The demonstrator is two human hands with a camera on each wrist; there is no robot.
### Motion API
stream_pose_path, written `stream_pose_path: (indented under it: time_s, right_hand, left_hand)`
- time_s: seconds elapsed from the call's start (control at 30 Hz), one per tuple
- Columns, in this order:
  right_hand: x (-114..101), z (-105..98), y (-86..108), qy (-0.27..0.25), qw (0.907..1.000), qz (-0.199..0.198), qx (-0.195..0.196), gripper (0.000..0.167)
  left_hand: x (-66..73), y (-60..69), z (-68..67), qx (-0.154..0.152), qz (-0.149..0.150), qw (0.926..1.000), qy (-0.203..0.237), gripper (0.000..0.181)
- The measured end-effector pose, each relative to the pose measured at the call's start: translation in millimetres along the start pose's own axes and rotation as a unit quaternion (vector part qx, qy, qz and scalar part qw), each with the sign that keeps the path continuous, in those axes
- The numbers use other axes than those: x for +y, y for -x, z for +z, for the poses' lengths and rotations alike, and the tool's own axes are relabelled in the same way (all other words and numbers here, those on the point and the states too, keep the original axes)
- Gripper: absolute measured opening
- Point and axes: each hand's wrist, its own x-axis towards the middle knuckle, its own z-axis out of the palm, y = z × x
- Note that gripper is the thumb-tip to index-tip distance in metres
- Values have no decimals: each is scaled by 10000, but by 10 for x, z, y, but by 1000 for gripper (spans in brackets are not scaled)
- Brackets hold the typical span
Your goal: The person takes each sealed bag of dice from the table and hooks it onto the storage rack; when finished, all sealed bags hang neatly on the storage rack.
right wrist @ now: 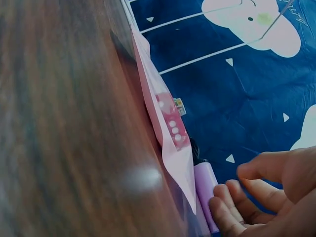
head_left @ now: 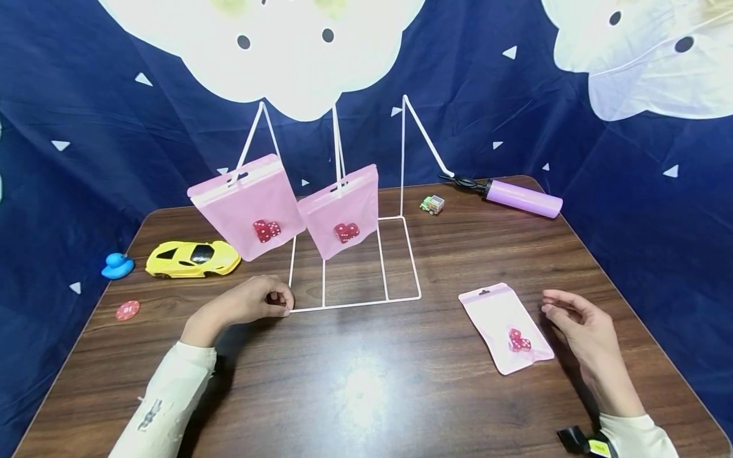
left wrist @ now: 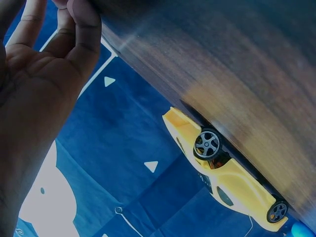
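Observation:
My left hand [head_left: 254, 300] holds the front left corner of a white wire rack [head_left: 355, 305], thumb and fingers closed at the corner. Two pink zip bags hang from the rack's arms: the left bag [head_left: 235, 203] and the middle bag [head_left: 321, 219], each with red dice inside. The right arm of the rack bears no bag. A third pink bag [head_left: 487, 318] lies flat on the table, its red dice [head_left: 518, 343] showing through. Just right of that bag is my right hand [head_left: 586, 334], fingers loosely bent and holding nothing.
Left of the rack stand a yellow toy car [head_left: 191, 259], a blue rubber duck [head_left: 118, 266] and a red chip [head_left: 128, 310]. Behind on the right are a small toy truck [head_left: 432, 205] and a purple balloon pump [head_left: 523, 198]. A dark blue cloth hangs behind the table.

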Motion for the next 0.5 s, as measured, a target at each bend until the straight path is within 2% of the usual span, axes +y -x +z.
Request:
stream_pose_path:
  time_s: [0.1,0.17,0.23,0.33,0.5]
  right_hand:
    - [10,-23,1,336,9994,-13,-46,38]
    - [19,-30,-1,743,9972,-43,-62,37]
    - [27,-32,-3,1281,9917,-39,-103,32]
    - [39,-31,-6,2061,9782,-37,-247,25]
    - [60,-19,-17,2469,9678,-89,-477,34]
  left_hand:
    - [-10,-1,1,6,9,10000,-1,15]
    - [-14,-3,1,10,28,10000,-12,15]
    - [-17,-5,0,15,45,10000,-19,14]
    - [-17,-9,2,14,56,10000,-15,14]
    - [-2,-6,2,10,60,10000,30,15]
